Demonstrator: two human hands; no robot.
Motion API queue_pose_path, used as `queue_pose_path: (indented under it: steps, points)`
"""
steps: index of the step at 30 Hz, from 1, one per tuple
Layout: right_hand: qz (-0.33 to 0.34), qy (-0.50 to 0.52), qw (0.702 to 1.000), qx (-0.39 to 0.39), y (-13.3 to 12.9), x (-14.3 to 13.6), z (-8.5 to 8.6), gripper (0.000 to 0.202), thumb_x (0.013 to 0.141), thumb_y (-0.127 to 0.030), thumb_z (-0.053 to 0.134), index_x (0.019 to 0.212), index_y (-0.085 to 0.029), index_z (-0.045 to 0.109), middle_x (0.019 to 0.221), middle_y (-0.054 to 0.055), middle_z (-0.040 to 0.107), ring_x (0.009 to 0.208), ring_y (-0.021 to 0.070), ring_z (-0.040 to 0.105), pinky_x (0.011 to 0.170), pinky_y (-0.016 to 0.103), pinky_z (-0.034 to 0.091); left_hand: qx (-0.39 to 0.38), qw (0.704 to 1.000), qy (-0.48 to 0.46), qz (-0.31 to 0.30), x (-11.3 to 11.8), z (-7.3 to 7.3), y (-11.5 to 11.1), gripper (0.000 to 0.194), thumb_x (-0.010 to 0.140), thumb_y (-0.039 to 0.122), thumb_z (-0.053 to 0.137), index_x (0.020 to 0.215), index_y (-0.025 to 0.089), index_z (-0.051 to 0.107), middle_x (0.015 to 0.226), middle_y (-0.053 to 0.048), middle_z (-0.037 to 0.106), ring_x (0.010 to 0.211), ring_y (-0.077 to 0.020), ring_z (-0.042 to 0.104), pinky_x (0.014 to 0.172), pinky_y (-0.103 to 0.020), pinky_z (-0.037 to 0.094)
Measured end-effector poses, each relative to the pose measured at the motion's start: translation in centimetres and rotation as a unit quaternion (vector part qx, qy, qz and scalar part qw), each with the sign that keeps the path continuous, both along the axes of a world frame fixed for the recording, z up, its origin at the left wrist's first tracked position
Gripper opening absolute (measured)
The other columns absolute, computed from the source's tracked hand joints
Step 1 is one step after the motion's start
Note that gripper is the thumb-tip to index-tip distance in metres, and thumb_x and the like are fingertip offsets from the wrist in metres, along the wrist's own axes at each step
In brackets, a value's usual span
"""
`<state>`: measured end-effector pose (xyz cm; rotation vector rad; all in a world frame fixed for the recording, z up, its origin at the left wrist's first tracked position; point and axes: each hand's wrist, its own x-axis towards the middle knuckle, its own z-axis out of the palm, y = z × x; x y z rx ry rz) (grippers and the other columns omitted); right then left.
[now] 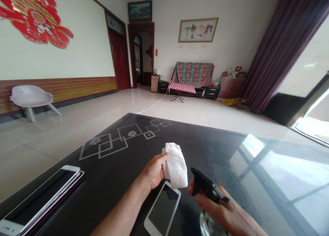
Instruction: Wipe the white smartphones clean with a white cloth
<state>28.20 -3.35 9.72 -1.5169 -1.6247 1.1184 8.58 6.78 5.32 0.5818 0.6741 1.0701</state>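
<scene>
the writing in your view is on the framed picture (198,29) on the far wall: dark brushed characters, too small to read for certain, next to red brushwork.

your left hand (155,171) pinches the cloth (176,167) between thumb and fingers; it is white, soft and folded, with a zigzag-cut edge. your right hand (218,210) is wrapped around the spray bottle (207,185), fingers at the trigger; its head is black, smooth plastic and its body clear, cut off below. the nozzle points towards the cloth, apart from it.

the phone (164,208) lies face up on the table (108,174), well in from the left edge, between your two hands: white rim, rounded corners, dark glass. you cannot tell whether the cloth touches its top end. along the table's left edge lies a stack of phones (43,201), a white one uppermost, a pinkish rim beneath. the table is glossy black, with a grey pattern (131,133) of overlapping squares and flowers towards the far left corner.
</scene>
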Motion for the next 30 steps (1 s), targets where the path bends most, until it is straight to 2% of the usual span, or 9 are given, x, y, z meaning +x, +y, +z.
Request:
queue_pose_path:
  steps: [3, 10, 14, 17, 20, 24, 30]
  points:
    - [-0.016, -0.020, 0.999, -0.020, -0.3, 0.5, 0.6, 0.032, 0.065, -0.039, 0.064, 0.092, -0.024, 0.072, 0.085, 0.003, 0.070, 0.066, 0.0201, 0.060, 0.055, 0.025, 0.047, 0.003, 1.000, -0.005, -0.008, -0.3, 0.0, 0.2, 0.030, 0.079, 0.027, 0.067, 0.103, 0.008, 0.065, 0.096, -0.016, 0.071, 0.087, -0.0291, 0.068, 0.081, -0.040, 0.053]
    - [-0.006, -0.092, 0.995, -0.041, -1.7, 0.0, 2.9, 0.034, 0.071, -0.036, 0.053, 0.097, -0.021, 0.068, 0.085, 0.000, 0.070, 0.069, 0.0156, 0.061, 0.060, 0.019, 0.046, 0.009, 1.000, -0.019, -0.004, -0.3, 0.1, 0.2, 0.031, 0.082, 0.025, 0.064, 0.108, 0.007, 0.063, 0.102, -0.017, 0.070, 0.095, -0.0289, 0.067, 0.087, -0.041, 0.051]
    - [0.032, -0.092, 0.995, -0.028, -1.5, -0.1, 3.4, 0.029, 0.069, -0.034, 0.055, 0.091, -0.021, 0.068, 0.087, 0.000, 0.069, 0.075, 0.0175, 0.062, 0.064, 0.020, 0.048, 0.004, 1.000, -0.011, -0.001, 0.1, 0.1, -0.1, 0.025, 0.082, 0.023, 0.064, 0.101, 0.007, 0.065, 0.095, -0.015, 0.072, 0.086, -0.0261, 0.068, 0.081, -0.038, 0.052]
    - [0.073, -0.099, 0.991, -0.046, -1.2, -0.5, 3.4, 0.023, 0.069, -0.031, 0.054, 0.085, -0.021, 0.067, 0.076, -0.001, 0.067, 0.063, 0.0145, 0.058, 0.056, 0.019, 0.045, 0.005, 1.000, 0.000, -0.011, 0.6, -0.1, -0.5, 0.022, 0.079, 0.023, 0.066, 0.094, 0.007, 0.067, 0.084, -0.014, 0.072, 0.076, -0.0244, 0.068, 0.074, -0.036, 0.053]
    - [0.029, -0.093, 0.995, -0.038, -1.1, -0.9, 3.2, 0.024, 0.070, -0.032, 0.054, 0.086, -0.020, 0.068, 0.073, -0.001, 0.065, 0.061, 0.0142, 0.056, 0.053, 0.020, 0.043, 0.008, 0.999, 0.014, -0.038, 1.1, -0.3, -1.1, 0.024, 0.076, 0.025, 0.069, 0.091, 0.007, 0.069, 0.079, -0.013, 0.072, 0.072, -0.0241, 0.068, 0.071, -0.035, 0.052]
    - [-0.046, -0.079, 0.996, -0.010, -1.2, -1.1, 3.1, 0.029, 0.071, -0.039, 0.054, 0.087, -0.019, 0.069, 0.075, 0.002, 0.065, 0.067, 0.0175, 0.058, 0.056, 0.022, 0.044, 0.028, 0.995, 0.045, -0.084, 1.5, -0.2, -1.8, 0.032, 0.072, 0.030, 0.074, 0.095, 0.007, 0.070, 0.086, -0.014, 0.073, 0.075, -0.0234, 0.067, 0.071, -0.033, 0.051]
    - [-0.054, -0.062, 0.997, 0.008, -1.1, -1.0, 3.0, 0.032, 0.072, -0.043, 0.054, 0.086, -0.019, 0.069, 0.076, 0.002, 0.066, 0.069, 0.0186, 0.059, 0.059, 0.023, 0.046, 0.033, 0.991, 0.060, -0.116, 1.6, 0.0, -2.2, 0.036, 0.065, 0.036, 0.080, 0.086, 0.008, 0.072, 0.075, -0.011, 0.072, 0.068, -0.0207, 0.065, 0.066, -0.030, 0.050]
